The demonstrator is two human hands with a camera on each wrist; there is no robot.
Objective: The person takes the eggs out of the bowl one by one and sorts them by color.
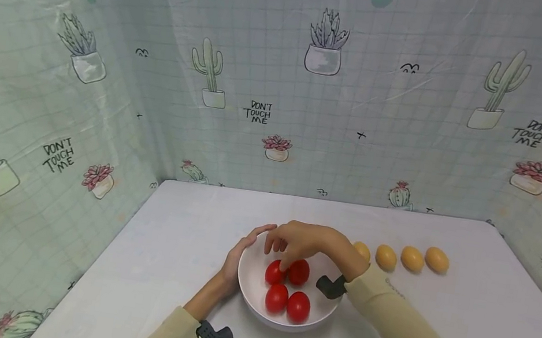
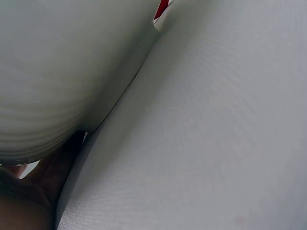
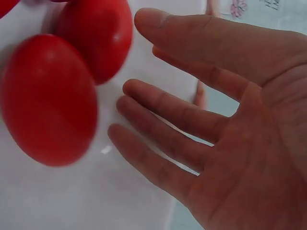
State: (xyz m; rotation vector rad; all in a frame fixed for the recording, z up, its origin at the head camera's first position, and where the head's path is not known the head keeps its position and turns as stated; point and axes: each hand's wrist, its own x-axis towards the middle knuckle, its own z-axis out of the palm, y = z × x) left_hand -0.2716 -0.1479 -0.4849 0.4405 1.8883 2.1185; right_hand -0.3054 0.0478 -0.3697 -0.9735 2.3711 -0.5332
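A white bowl (image 1: 251,300) stands on the table with several red eggs (image 1: 298,307) inside, smooth and plain. My left hand (image 1: 234,260) rests against the bowl's left outer wall, its fingers stretched along the rim. In the left wrist view, that hand (image 2: 36,191) is dark and partly hidden by the bowl wall (image 2: 57,62). Over the bowl is my right hand (image 1: 299,240), pointing down and left near the eggs. The right wrist view shows its fingers spread and holding nothing, the thumb close to one red egg (image 3: 98,38); a second egg (image 3: 50,103) lies nearer the camera.
Several yellow eggs (image 1: 412,259) lie in a row behind and right of the bowl, one partly behind my right forearm. The white table (image 1: 187,238) ends at a cactus-printed curtain (image 1: 264,74) at the back and sides.
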